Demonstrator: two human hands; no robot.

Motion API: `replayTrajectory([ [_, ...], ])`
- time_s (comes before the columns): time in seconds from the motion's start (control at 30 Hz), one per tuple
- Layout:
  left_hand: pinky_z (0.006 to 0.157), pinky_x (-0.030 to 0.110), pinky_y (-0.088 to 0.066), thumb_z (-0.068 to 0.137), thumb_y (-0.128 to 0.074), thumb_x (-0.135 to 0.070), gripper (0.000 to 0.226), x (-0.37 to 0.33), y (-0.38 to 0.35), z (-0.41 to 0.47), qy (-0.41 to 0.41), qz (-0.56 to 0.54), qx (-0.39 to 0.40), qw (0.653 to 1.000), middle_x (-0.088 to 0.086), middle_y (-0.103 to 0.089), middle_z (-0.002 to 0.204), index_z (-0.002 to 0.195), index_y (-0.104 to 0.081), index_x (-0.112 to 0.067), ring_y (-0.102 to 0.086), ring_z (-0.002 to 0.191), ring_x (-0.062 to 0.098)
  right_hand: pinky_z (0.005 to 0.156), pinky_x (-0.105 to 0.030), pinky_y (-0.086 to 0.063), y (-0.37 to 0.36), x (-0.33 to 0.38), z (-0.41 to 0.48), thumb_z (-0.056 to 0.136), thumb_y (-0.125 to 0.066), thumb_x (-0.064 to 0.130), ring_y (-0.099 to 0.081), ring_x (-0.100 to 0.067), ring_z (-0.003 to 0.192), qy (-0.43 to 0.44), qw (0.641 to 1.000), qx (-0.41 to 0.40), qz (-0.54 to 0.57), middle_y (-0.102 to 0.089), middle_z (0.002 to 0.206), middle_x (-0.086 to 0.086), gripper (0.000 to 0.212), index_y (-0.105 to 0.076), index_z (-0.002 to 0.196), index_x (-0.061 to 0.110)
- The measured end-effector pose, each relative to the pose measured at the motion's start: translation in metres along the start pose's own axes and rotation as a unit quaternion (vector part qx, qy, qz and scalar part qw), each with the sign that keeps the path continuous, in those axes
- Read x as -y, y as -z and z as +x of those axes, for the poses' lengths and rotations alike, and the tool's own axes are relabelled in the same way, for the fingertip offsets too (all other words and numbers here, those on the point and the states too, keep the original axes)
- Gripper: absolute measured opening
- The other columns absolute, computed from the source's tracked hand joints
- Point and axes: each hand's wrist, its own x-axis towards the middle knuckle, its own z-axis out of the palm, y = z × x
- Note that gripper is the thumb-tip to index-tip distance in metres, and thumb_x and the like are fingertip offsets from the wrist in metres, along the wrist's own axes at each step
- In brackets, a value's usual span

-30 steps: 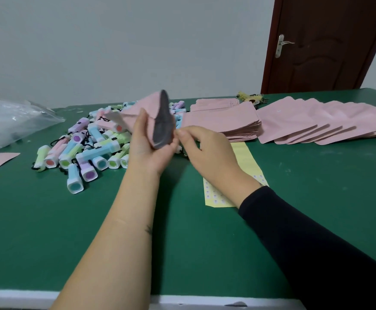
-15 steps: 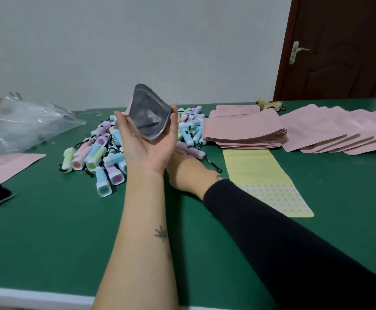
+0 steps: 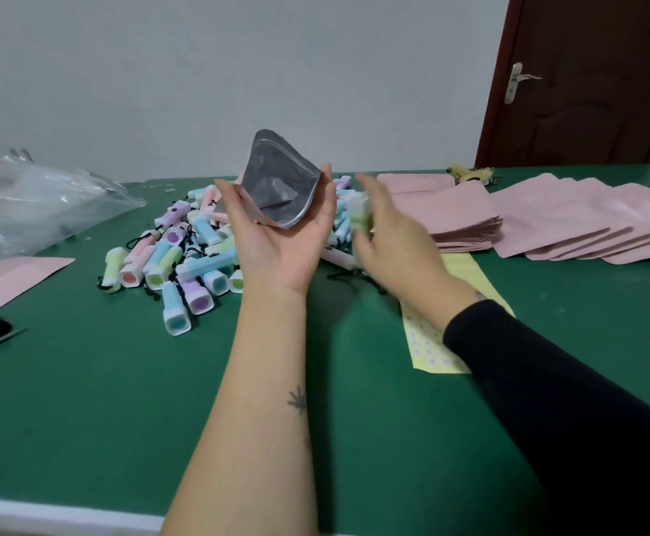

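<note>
The left hand point(image 3: 277, 249) is squeezing open one pink pouch point(image 3: 277, 187) with crinkled silver foil lining; the right hand point(image 3: 397, 241) is pinching one blurred, pale-green plastic flashlight point(image 3: 359, 214) beside it.

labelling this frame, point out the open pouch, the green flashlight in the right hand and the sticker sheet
open pouch point(image 3: 277, 189): head view, silver lining inside
green flashlight point(image 3: 359, 213): head view, blurred body
sticker sheet point(image 3: 426, 352): head view, dotted near end

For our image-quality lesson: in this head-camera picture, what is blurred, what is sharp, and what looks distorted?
Head view: the right hand and the green flashlight it grips are motion-blurred; the left hand and its open pouch are sharp; the door frame leans from wide-angle distortion.
</note>
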Motion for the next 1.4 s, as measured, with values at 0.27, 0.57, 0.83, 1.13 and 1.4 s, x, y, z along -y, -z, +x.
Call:
replayTrajectory([
  [0.27, 0.09, 0.059, -0.052, 0.081, -0.06, -0.071, 0.09, 0.042, -0.001, -0.004, 0.067, 0.017, 0.022, 0.997, 0.024, -0.049, 0.14, 0.143, -0.045, -0.008, -0.054, 0.122, 0.045, 0.091, -0.025, -0.052, 0.064, 0.0, -0.008, 0.095, -0.054, 0.005, -0.052, -0.002, 0.11, -0.015, 0.886, -0.346, 0.308, -0.047, 0.125, 0.003, 0.038, -0.043, 0.131, 0.004],
  [0.57, 0.096, 0.048, -0.053, 0.089, -0.049, -0.07, 0.079, 0.072, 0.0, -0.017, 0.117, 0.053, 0.08, 0.988, 0.022, -0.064, 0.126, 0.121, -0.067, -0.001, -0.063, 0.115, 0.035, 0.075, -0.031, -0.052, 0.048, 0.008, -0.023, 0.085, -0.065, 0.003, -0.055, -0.017, 0.093, 0.099, 0.95, -0.263, 0.136, -0.06, 0.109, -0.011, 0.027, -0.059, 0.111, 0.0],
  [0.83, 0.092, 0.034, -0.053, 0.085, -0.053, -0.07, 0.073, 0.077, -0.001, -0.019, 0.139, 0.078, 0.036, 0.987, 0.013, -0.071, 0.101, 0.107, -0.066, -0.002, -0.07, 0.097, 0.026, 0.085, -0.034, -0.028, 0.039, 0.0, -0.024, 0.083, -0.069, 0.018, -0.059, -0.026, 0.098, 0.12, 0.97, -0.205, -0.044, -0.073, 0.094, 0.004, 0.005, -0.074, 0.084, 0.016],
  [1.13, 0.099, 0.056, -0.048, 0.079, -0.056, -0.074, 0.097, 0.073, -0.005, -0.017, 0.153, 0.056, 0.06, 0.985, 0.025, -0.052, 0.137, 0.145, -0.042, -0.004, -0.052, 0.124, 0.046, 0.103, -0.032, -0.038, 0.05, -0.03, -0.01, 0.088, -0.04, -0.007, -0.047, -0.022, 0.122, -0.116, 0.949, -0.257, 0.145, -0.054, 0.129, -0.006, 0.044, -0.058, 0.124, 0.011],
  [1.4, 0.093, 0.062, -0.048, 0.078, -0.048, -0.081, 0.104, 0.073, -0.007, -0.019, 0.237, 0.08, 0.11, 0.962, 0.027, -0.038, 0.15, 0.148, -0.038, -0.005, -0.04, 0.133, 0.05, 0.105, -0.036, -0.043, 0.036, -0.063, -0.014, 0.093, -0.051, -0.004, -0.048, -0.027, 0.127, -0.216, 0.95, -0.026, 0.223, -0.047, 0.14, -0.014, 0.052, -0.043, 0.142, 0.012],
])
